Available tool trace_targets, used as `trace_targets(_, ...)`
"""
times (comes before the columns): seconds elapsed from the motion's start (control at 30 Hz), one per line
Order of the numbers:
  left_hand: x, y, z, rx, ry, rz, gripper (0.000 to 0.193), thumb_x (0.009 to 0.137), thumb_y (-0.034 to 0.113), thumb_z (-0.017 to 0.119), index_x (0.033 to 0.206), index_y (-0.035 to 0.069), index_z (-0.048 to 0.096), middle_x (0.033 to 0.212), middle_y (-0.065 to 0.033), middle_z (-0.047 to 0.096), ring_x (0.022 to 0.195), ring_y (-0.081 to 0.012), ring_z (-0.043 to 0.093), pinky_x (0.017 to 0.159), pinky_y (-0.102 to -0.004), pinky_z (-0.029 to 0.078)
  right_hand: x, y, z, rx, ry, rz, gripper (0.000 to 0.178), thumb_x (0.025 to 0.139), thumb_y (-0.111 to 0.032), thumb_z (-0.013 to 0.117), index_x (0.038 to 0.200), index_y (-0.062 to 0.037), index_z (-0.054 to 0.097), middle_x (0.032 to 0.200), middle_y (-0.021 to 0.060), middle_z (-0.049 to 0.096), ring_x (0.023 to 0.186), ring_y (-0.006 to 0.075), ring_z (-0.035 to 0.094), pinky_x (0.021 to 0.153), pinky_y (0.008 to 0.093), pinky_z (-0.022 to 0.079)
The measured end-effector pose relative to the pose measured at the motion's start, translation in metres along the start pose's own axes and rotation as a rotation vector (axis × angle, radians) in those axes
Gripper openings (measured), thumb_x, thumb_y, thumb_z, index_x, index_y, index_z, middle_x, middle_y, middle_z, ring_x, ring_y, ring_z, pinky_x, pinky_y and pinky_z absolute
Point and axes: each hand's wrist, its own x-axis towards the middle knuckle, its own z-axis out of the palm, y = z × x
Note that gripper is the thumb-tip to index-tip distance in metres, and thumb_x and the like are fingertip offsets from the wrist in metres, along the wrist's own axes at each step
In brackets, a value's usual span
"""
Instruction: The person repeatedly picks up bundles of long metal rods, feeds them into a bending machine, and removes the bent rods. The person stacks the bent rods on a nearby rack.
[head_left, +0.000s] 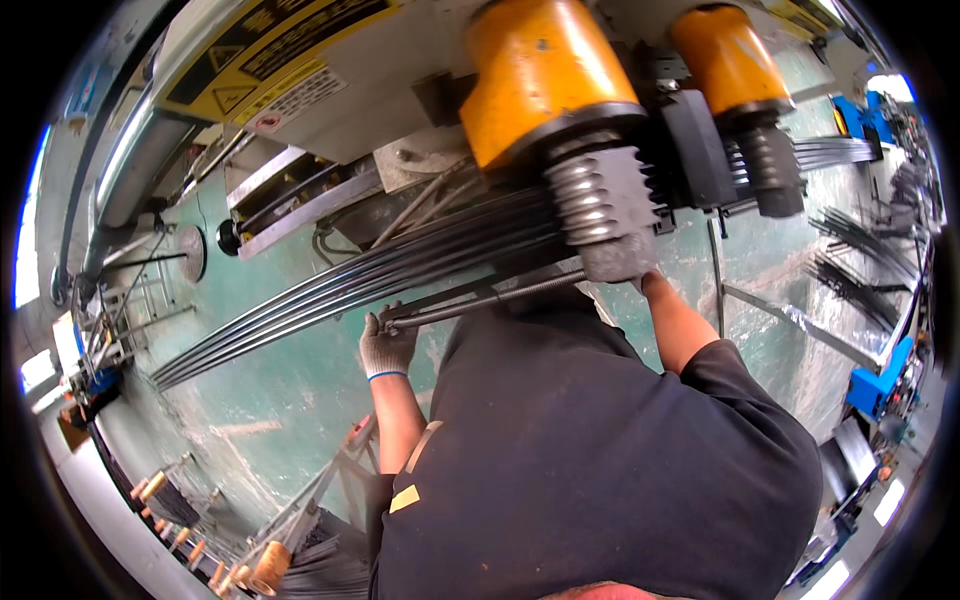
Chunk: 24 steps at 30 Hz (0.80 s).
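Note:
In a knitted pale glove with a blue cuff edge, my left hand [388,347] is closed around the left end of a thin metal rod [470,308]. That rod has a threaded or coiled stretch toward its right. Just beyond it runs a bundle of long dark metal rods [350,283], reaching down to the left. My right hand [652,284] is up against a grey ribbed roller [605,205] below an orange machine housing [548,75]. The roller hides most of its fingers, so I cannot tell what it touches or holds.
A second orange housing [728,60] stands to the right. Warning labels mark the machine body [350,105] at the upper left. Dark rod piles [855,285] lie far right, beside a metal frame [800,318]. A rack with wooden rollers [270,568] is at the lower left.

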Motion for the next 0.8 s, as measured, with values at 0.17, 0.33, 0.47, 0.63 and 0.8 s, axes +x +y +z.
trace_targets(0.17, 0.000, 0.032, 0.021, 0.306, -0.122, 0.147, 0.047, 0.111, 0.038, 0.040, 0.147, 0.008, 0.046, 0.142, -0.0190, 0.053, 0.123, -0.0351, 0.054, 0.091, -0.0478, 0.047, -0.056, -0.026, -0.013, 0.058, 0.118, 0.246, 0.038, 0.096, -0.034, 0.066, 0.102, 0.0020, 0.076, 0.091, 0.0124, 0.078, 0.084, 0.0213, 0.071, 0.083, 0.0375, 0.055)
trace_targets(0.33, -0.010, 0.034, 0.027, 0.312, -0.314, 0.130, 0.050, 0.110, 0.039, 0.042, 0.142, 0.001, 0.048, 0.138, -0.0173, 0.054, 0.121, -0.0360, 0.052, 0.106, -0.0556, 0.045, -0.146, -0.029, -0.012, -0.140, 0.129, 0.345, 0.041, 0.093, -0.038, 0.065, 0.100, 0.0004, 0.078, 0.093, 0.0159, 0.078, 0.090, 0.0278, 0.074, 0.087, 0.0382, 0.054)
trace_targets(0.47, -0.034, -0.001, 0.028, 0.234, -0.322, 0.014, 0.041, 0.107, 0.038, 0.049, 0.130, 0.004, 0.055, 0.130, -0.0179, 0.058, 0.118, -0.0382, 0.055, 0.106, -0.0566, 0.045, -0.186, -0.019, -0.004, 0.048, 0.239, 0.288, 0.043, 0.092, -0.039, 0.065, 0.099, 0.0012, 0.078, 0.093, 0.0160, 0.078, 0.091, 0.0271, 0.074, 0.087, 0.0374, 0.054)
trace_targets(0.63, -0.055, 0.003, 0.030, 0.161, -0.355, 0.044, 0.049, 0.106, 0.043, 0.050, 0.139, 0.007, 0.055, 0.139, -0.0149, 0.059, 0.124, -0.0362, 0.055, 0.110, -0.0571, 0.043, -0.205, -0.101, -0.026, 0.410, 0.425, -0.029, 0.032, 0.095, -0.028, 0.068, 0.103, 0.0022, 0.076, 0.091, 0.0156, 0.077, 0.087, 0.0212, 0.072, 0.083, 0.0345, 0.053)
trace_targets(0.8, -0.040, 0.092, 0.032, 0.218, -1.245, 0.076, 0.059, 0.108, 0.048, 0.039, 0.152, 0.010, 0.044, 0.162, -0.0123, 0.042, 0.151, -0.0274, 0.033, 0.127, -0.0518, 0.018, -0.202, -0.228, -0.062, 0.807, 0.552, -0.527, 0.030, 0.101, -0.024, 0.066, 0.114, 0.0021, 0.070, 0.094, 0.0067, 0.073, 0.080, 0.0134, 0.064, 0.075, 0.0293, 0.052)
